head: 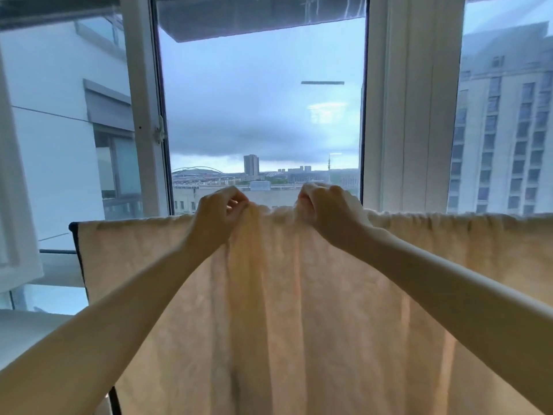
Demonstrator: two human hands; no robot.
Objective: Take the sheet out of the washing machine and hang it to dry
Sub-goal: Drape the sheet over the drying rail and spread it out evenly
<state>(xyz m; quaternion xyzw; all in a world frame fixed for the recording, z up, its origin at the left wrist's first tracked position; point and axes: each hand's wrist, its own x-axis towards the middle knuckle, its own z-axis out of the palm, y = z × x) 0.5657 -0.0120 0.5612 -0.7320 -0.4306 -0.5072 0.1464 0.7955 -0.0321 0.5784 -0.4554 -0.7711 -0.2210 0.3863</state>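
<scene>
Window (263, 100) behind; left grip (220, 215), right grip (326, 211) pinch top edge of draped sheet (284, 310).

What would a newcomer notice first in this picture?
A pale sheet hangs across the lower half of the view, lit from behind. At its top edge, in the middle, the left hand and the right hand each hold the bunched cloth. Behind them a tall window shows grey sky and distant buildings.
</scene>
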